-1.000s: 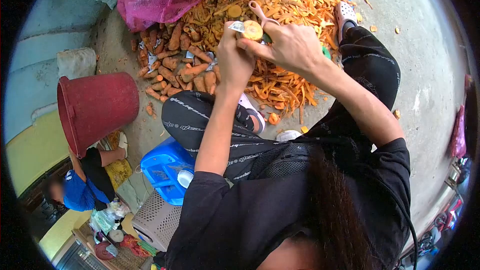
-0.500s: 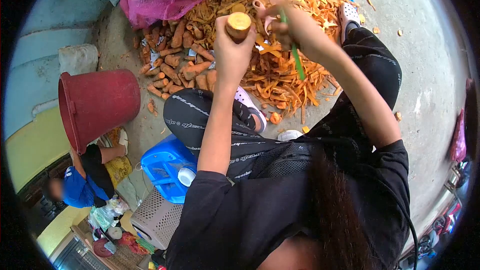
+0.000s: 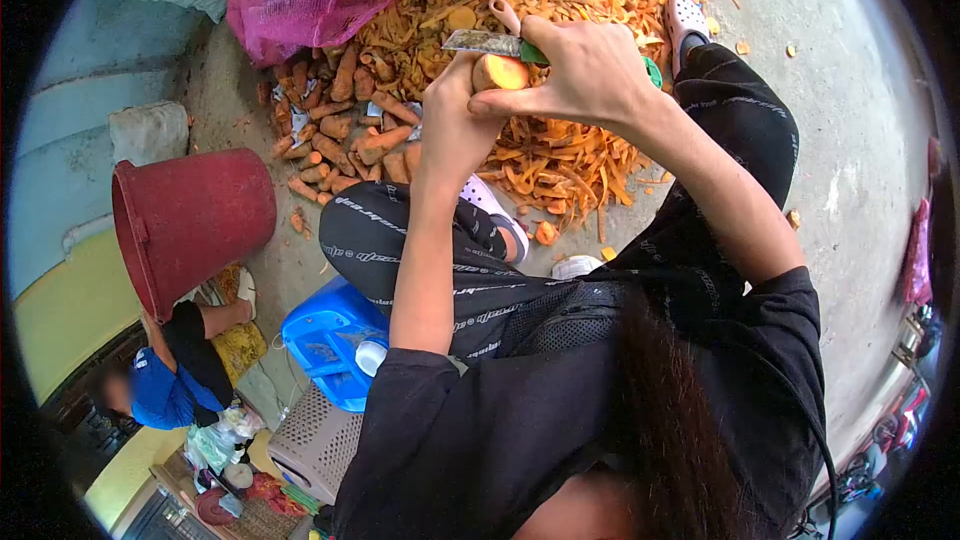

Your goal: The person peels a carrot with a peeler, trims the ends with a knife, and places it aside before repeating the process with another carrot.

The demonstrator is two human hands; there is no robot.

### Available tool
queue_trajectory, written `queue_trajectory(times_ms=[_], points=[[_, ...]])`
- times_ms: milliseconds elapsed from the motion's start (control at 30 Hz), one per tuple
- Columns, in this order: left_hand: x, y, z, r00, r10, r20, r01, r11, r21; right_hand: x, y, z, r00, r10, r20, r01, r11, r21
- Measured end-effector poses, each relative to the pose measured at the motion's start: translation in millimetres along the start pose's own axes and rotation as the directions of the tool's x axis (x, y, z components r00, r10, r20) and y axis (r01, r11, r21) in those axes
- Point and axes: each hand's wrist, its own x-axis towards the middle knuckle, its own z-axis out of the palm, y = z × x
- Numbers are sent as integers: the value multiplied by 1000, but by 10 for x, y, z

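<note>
My left hand (image 3: 452,120) is wrapped around a thick carrot (image 3: 503,72), whose pale orange cut end faces up. A knife (image 3: 482,42) with a green handle is in my right hand (image 3: 590,68). Its blade lies along the far side of the carrot's top, close to the left fingers, while the right thumb rests against the near side of the cut end. Just beyond the blade a pink loop-shaped piece (image 3: 505,14) shows beside the right fingers. Beneath both hands spreads a heap of orange carrot peelings (image 3: 560,155).
Whole carrots (image 3: 345,125) lie piled left of the peelings, beside a pink mesh sack (image 3: 310,0). Further left stands a red bucket (image 3: 200,225), with a person in blue (image 3: 165,385) beyond it. A blue jerrycan (image 3: 325,350) stands by my left knee.
My right hand has swung left to the carrot, bringing the knife blade to its top and the thumb against it. The left hand keeps its hold and has shifted slightly down.
</note>
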Motion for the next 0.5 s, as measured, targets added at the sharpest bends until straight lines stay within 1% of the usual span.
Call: queue_trajectory(times_ms=[33, 133, 333, 433, 500], points=[[2, -1, 3, 1000, 10, -2, -10, 1000, 2, -5, -1, 18, 1000, 10, 10, -10, 1000, -2], [16, -9, 4, 1000, 24, 1, -24, 1000, 14, -10, 14, 69, 998, 9, -58, -8, 1000, 9], [4, -75, 16, 999, 6, 46, -7, 1000, 27, -33, 31, 77, 1000, 14, 22, -14, 1000, 15], [-7, -92, 16, 998, 11, 61, -11, 1000, 10, -53, 19, 75, 997, -20, 70, 21, 1000, -8], [4, -129, 20, 996, 39, 84, -38, 999, -9, -64, 2, 87, 998, -43, 42, 44, 999, -23]])
